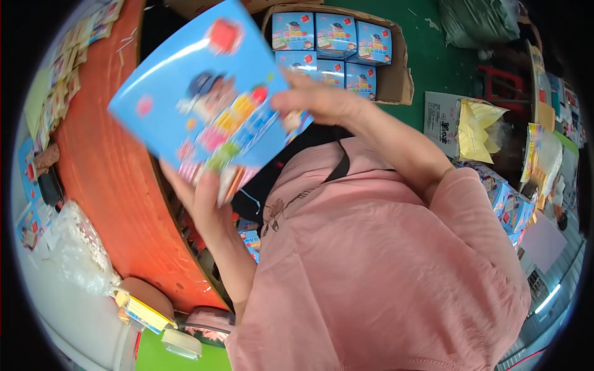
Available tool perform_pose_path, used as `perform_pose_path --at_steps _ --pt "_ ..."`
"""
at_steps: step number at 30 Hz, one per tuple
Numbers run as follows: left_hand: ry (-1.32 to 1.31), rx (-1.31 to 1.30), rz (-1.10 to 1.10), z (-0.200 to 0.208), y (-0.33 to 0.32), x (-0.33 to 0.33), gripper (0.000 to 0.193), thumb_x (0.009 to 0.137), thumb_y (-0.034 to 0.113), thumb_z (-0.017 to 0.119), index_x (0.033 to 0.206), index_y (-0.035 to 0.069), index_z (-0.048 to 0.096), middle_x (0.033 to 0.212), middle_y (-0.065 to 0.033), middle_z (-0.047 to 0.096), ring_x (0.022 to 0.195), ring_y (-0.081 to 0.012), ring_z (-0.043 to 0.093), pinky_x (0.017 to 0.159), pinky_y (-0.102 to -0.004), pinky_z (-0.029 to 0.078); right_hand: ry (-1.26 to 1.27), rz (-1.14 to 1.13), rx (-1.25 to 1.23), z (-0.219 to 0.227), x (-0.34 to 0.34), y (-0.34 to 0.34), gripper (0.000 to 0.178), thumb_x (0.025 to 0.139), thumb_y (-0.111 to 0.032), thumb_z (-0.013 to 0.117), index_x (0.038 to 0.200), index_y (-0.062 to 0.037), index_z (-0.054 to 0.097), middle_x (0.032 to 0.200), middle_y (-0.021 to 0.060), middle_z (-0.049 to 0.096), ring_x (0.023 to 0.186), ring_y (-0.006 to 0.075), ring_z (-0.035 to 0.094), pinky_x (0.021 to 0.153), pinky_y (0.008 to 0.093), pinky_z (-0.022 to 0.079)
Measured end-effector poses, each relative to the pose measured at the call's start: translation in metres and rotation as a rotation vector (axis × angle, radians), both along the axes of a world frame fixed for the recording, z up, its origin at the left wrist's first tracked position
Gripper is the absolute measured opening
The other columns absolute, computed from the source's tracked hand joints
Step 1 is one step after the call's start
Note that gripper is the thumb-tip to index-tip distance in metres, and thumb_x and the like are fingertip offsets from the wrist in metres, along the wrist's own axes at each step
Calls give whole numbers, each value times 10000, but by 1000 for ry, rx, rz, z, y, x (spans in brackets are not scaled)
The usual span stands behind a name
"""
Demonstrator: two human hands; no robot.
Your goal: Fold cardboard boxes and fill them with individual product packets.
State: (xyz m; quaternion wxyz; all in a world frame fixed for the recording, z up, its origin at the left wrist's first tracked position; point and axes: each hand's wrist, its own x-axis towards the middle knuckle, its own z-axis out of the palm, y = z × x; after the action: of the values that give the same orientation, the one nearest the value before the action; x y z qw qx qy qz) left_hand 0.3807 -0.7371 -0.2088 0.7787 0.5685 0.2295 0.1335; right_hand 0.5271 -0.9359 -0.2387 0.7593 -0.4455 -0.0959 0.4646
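Note:
A blue printed cardboard box (179, 80) with a cartoon figure and colourful blocks on its face is held up, tilted, between both hands. My left hand (207, 195) grips its lower edge, thumb on the printed face and the other fingers mostly behind it. At its right edge, my right hand (318, 102) is closed on the box, fingers partly over the print. Beyond my right hand stands an open brown carton (393, 77) holding several similar blue boxes (336, 37) in rows.
An orange-red tabletop (99, 167) runs along my left, with packets (62, 68) at its far edge. A clear plastic bag (80, 247) lies beside it. On the green floor (408, 18) to the right are a grey carton (440, 120) and a large sack (479, 25).

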Motion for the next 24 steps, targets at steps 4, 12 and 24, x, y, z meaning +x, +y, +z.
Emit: perform_pose_path --at_steps 4,12,24 --pt "-31 -98 -335 -61 -65 96 1020 782 162 794 1601 25 201 1531 -185 405 1440 -309 403 1166 -441 360 -7 -157 -227 -30 48 -106 908 881 -352 750 1577 -10 279 1460 166 525 1297 244 568 1044 377 514" --pt "557 -477 -809 -216 -197 188 995 843 309 788 1612 84 199 1476 -168 507 1319 -305 549 1037 -508 472 254 -429 -596 -170 55 -273 762 897 -432 739 1488 -53 442 1371 130 600 1247 240 600 995 433 542" --pt "949 -395 -835 -243 -234 217 805 964 372 696 1560 33 274 1478 -176 498 1284 -323 580 978 -519 550 768 -404 -650 -239 74 -296 589 826 -516 809 1253 -155 624 1203 82 661 1112 266 621 802 435 551"
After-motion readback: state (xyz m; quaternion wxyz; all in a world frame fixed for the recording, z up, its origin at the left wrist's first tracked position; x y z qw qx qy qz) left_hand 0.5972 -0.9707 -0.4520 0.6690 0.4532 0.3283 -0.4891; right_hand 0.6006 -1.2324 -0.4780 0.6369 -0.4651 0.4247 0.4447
